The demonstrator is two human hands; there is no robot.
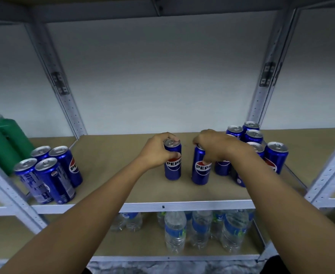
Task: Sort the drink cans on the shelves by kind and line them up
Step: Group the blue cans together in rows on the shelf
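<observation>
Two blue Pepsi cans stand upright side by side in the middle of the brown shelf board (111, 155). My left hand (156, 150) grips the left can (173, 167) around its top. My right hand (214, 145) grips the right can (200, 169) from above, thumb on its front. Several more blue Pepsi cans (276, 157) stand grouped at the right behind my right forearm, partly hidden by it. Another group of several blue cans (52, 175) stands at the shelf's left front.
Two green bottles (6, 139) stand on the neighbouring shelf at far left. Clear water bottles (175, 232) fill the shelf below. Grey slotted metal uprights (63, 95) frame the shelf on both sides, with a white wall behind.
</observation>
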